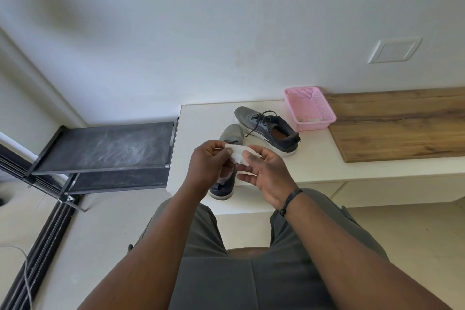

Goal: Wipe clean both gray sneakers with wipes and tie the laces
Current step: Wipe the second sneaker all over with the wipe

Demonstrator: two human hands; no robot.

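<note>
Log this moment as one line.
left hand: pinches wipe | right hand: holds wipe | sneakers: on bench, untouched

Both hands, left and right, pinching a white wipe above two gray sneakers on a white bench

I count two gray sneakers, one white wipe, one pink basket, one wooden board, two hands.
</note>
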